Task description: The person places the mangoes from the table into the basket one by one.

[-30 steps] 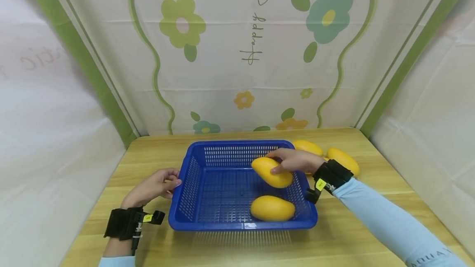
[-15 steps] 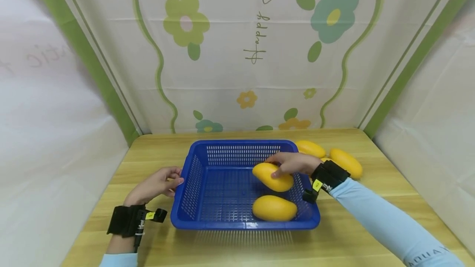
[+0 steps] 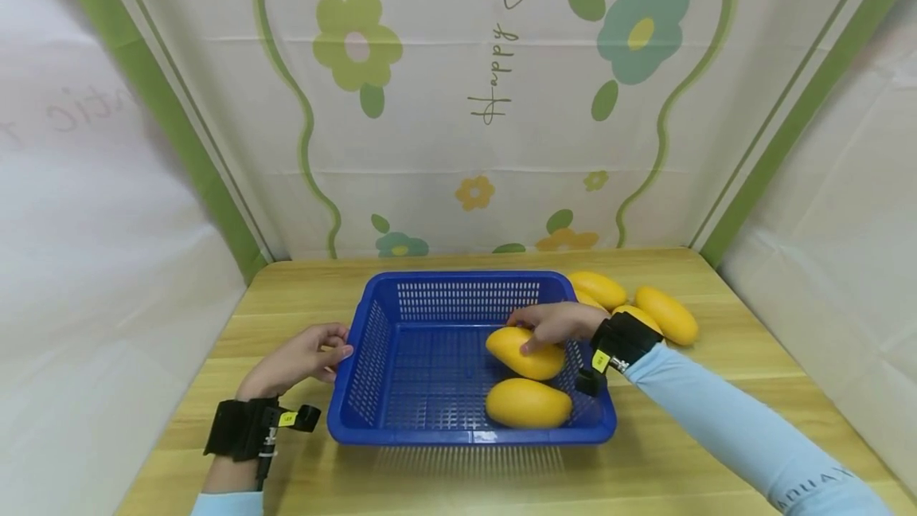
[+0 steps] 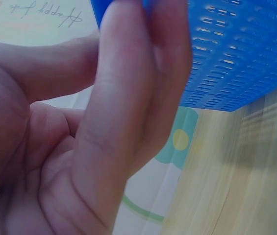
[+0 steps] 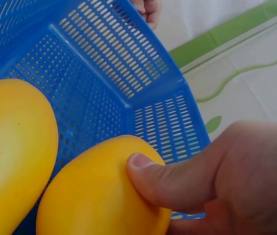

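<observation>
Head view: loose mangoes (image 3: 666, 315) lie on the tabletop (image 3: 301, 293) outside the right wall of the blue basket (image 3: 401, 436); inside, a second mango (image 3: 528, 404) rests just beside the held mango (image 3: 523, 358), pinched in the right hand (image 3: 557, 322). Left wrist: the left hand (image 4: 109, 112) holds the basket rim, fingers curled. Right wrist: the held mango lies directly under the thumb (image 5: 177, 185).

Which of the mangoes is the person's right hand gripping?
The back mango in the basket. Only this one is gripped by the right hand; no hand touches the front mango, and the remaining mangoes lie outside.
</observation>
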Available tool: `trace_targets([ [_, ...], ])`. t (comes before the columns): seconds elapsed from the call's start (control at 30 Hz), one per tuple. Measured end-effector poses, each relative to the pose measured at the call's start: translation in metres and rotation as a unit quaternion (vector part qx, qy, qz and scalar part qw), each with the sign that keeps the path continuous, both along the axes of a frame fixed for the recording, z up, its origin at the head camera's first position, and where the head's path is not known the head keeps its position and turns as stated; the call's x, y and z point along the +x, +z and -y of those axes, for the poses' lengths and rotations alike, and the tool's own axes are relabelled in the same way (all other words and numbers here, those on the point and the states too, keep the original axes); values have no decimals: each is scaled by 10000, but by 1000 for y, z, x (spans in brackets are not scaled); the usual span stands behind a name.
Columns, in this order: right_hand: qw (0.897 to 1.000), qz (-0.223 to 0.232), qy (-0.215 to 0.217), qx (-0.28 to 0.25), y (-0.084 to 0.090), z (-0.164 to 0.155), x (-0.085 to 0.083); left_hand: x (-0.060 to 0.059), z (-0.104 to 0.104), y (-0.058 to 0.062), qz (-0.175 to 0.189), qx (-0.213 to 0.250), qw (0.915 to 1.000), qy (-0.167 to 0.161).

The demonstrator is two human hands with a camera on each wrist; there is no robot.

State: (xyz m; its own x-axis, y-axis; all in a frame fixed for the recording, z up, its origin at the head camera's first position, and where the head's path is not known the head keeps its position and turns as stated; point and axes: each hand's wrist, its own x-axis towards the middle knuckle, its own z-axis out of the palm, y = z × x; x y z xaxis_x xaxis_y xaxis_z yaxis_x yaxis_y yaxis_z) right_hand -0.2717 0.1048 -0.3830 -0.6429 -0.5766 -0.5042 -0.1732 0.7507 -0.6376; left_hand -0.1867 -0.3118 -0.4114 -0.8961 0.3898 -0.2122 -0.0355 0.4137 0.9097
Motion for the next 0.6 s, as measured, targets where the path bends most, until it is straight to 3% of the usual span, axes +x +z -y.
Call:
trace_targets([
  [0.6, 9983, 38, 271, 516, -8, 8, 3, 1, 0, 1, 14, 5, 10000, 10],
])
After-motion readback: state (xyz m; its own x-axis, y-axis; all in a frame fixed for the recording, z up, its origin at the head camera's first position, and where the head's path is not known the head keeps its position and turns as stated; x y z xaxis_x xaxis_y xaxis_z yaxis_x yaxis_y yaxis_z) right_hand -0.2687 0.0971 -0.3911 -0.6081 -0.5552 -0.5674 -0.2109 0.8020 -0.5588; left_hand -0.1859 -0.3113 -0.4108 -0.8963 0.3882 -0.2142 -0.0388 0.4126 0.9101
